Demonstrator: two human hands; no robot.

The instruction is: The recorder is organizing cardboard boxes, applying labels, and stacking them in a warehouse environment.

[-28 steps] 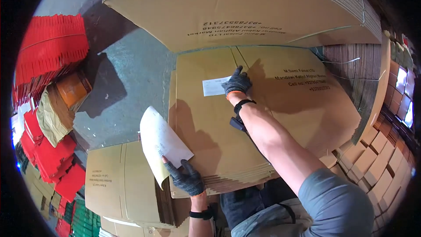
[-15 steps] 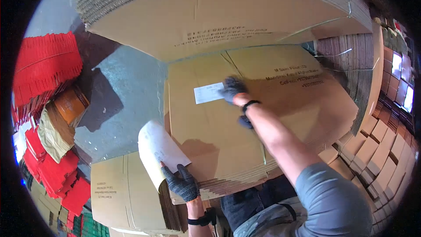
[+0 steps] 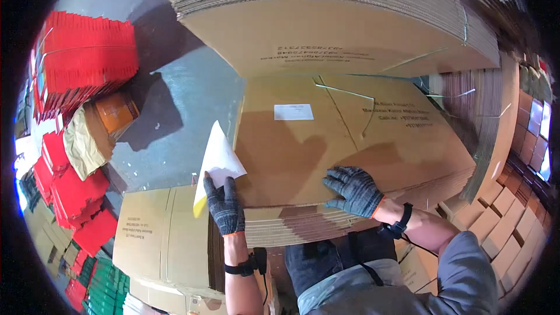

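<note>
Two gloved hands on a stack of flat cartons

Left hand (image 3: 224, 204) pinches a white backing sheet (image 3: 217, 160) at the near left corner of the cardboard stack (image 3: 350, 157). Right hand (image 3: 354, 189) lies flat, fingers spread, holding nothing, on the top carton's near edge. A white label (image 3: 293, 112) sits stuck further up that carton.

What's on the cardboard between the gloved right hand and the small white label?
Nothing: in the head view, only bare brown cardboard, partly in shadow, runs from the right hand up to the white label.
</note>
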